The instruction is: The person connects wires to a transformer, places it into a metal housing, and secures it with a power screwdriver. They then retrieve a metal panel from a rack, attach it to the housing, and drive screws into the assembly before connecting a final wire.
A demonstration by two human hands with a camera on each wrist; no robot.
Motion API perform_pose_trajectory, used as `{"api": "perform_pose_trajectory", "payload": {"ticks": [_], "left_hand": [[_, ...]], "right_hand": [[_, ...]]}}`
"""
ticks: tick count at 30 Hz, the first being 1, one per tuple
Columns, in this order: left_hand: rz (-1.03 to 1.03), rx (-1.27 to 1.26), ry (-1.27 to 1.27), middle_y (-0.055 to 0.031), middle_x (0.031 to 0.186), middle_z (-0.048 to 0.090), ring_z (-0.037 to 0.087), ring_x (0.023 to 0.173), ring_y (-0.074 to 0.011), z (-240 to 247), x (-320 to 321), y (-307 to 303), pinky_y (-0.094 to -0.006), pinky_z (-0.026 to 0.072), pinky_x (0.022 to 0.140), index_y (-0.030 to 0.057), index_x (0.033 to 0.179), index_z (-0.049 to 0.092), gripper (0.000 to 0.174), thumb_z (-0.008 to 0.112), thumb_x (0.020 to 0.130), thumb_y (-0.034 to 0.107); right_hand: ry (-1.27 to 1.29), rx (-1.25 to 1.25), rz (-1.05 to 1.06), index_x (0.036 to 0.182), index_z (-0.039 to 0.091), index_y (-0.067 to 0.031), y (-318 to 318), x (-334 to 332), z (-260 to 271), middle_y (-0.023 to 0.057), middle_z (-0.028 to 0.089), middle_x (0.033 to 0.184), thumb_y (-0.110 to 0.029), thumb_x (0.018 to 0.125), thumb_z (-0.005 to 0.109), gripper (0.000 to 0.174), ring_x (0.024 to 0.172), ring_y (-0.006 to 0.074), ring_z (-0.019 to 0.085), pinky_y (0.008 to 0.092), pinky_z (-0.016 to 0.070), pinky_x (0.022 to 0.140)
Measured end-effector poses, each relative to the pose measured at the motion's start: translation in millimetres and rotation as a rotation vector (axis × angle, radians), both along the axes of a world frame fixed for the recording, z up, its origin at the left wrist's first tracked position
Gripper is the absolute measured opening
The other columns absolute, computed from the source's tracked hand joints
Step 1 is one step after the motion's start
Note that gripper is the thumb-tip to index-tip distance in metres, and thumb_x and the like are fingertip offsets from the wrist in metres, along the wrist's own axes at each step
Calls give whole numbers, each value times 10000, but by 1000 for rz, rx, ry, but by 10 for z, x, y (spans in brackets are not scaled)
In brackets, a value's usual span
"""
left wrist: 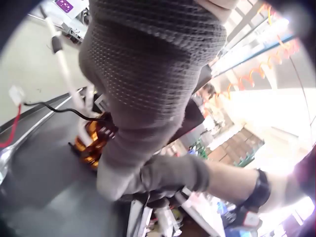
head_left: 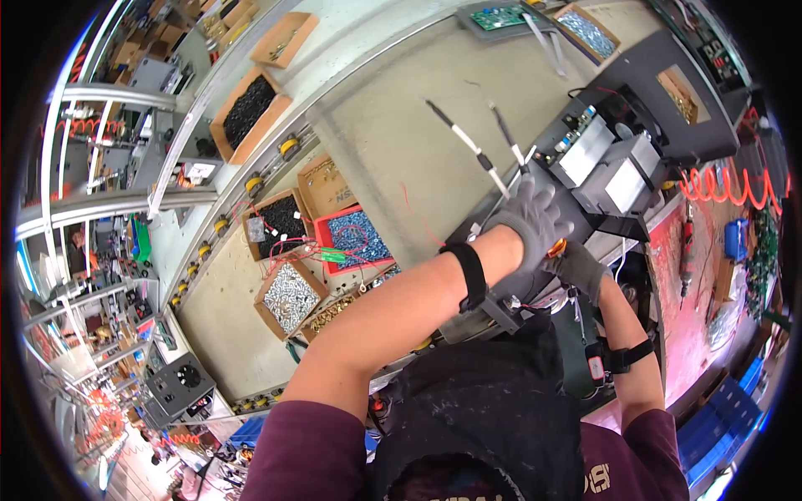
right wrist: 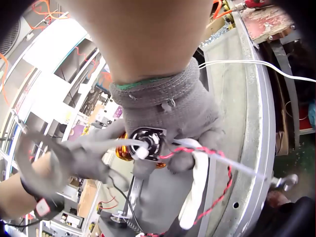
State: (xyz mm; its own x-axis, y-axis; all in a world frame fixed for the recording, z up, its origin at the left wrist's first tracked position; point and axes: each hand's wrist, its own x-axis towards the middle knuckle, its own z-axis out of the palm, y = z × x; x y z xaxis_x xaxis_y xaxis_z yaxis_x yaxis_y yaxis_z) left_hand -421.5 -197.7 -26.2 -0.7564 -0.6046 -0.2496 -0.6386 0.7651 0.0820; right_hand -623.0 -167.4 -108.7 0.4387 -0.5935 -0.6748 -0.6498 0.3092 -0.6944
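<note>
Right hand (right wrist: 168,123) is gripping the copper coil (right wrist: 144,144); left hand (head_left: 528,219) is pressing flat-fingered just beside it. Coil looks dense and stiff, its thin leads (right wrist: 196,187) fragile: gripping the body is safer.

Grey knit glove on left grip (head_left: 530,219), matching glove on right grip (head_left: 579,269), black wrist straps (head_left: 469,271), maroon sleeves (head_left: 309,442), black speckled apron (head_left: 493,409)

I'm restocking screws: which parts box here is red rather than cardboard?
The plastic bin holding bluish screws; the rest around it are brown cardboard.
</note>
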Motion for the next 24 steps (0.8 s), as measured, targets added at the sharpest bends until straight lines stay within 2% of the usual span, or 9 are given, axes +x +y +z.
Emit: {"api": "perform_pose_trajectory", "payload": {"ticks": [4,6,7,9,10,12,18,21,24], "left_hand": [[-113,19,-101,-24,1076,564,588,1016,-175,-212,-191,-142,-387,316,924,199,1131,498,259,496,872,194],[-9,75,14,-17,974,558,608,903,-165,-267,-148,-84,-352,323,896,207,1068,499,203,493,865,204],[-31,-30,70,-13,941,544,603,843,-149,-377,-110,-34,-327,325,870,215,1037,504,189,500,848,220],[-18,-59,72,-11,944,543,602,843,-150,-455,-117,12,-328,323,865,216,1031,510,189,507,842,216],[10,-90,76,-10,947,542,601,842,-151,-468,-126,28,-329,322,860,217,1024,516,189,513,835,213],[20,-88,62,-7,942,539,595,834,-151,-415,-138,17,-330,322,847,218,1009,523,184,528,825,215],[142,-103,177,-6,943,540,578,856,-156,-449,-156,106,-343,340,837,213,1000,537,177,529,823,212],[132,-65,146,-2,954,550,571,883,-171,-436,-129,79,-369,371,830,197,986,550,161,508,831,196],[161,-95,283,-1,945,552,570,890,-171,-548,-109,93,-354,368,835,199,976,547,152,508,830,208]], "right_hand": [[-391,212,-529,1101,591,-1,26,-442,219,61,651,968,-204,861,627,316,795,174,622,299,506,681],[-153,-504,50,1093,597,-12,371,-946,-252,82,655,918,-160,877,590,262,767,186,639,312,519,659],[-151,-499,36,1093,597,-12,587,-961,-285,82,655,918,-160,877,590,262,767,186,639,312,519,659],[-545,887,-744,1068,609,-21,886,-841,-259,92,661,826,-148,884,583,225,667,178,636,310,514,587],[-547,886,-756,1068,609,-21,932,-708,-127,92,661,826,-148,884,583,225,667,178,636,310,514,587],[-432,311,-412,992,645,-27,873,-339,313,88,657,738,-160,881,588,182,577,166,615,300,496,514],[-76,309,-469,833,679,-12,476,490,672,42,606,599,-146,870,606,158,479,103,555,238,428,425],[-136,428,-171,992,670,-55,414,35,724,44,637,709,-166,834,650,194,606,111,609,238,469,497],[116,-100,-13,1104,636,-67,118,-1224,385,109,671,858,-152,801,638,315,796,208,644,291,513,686]]}}
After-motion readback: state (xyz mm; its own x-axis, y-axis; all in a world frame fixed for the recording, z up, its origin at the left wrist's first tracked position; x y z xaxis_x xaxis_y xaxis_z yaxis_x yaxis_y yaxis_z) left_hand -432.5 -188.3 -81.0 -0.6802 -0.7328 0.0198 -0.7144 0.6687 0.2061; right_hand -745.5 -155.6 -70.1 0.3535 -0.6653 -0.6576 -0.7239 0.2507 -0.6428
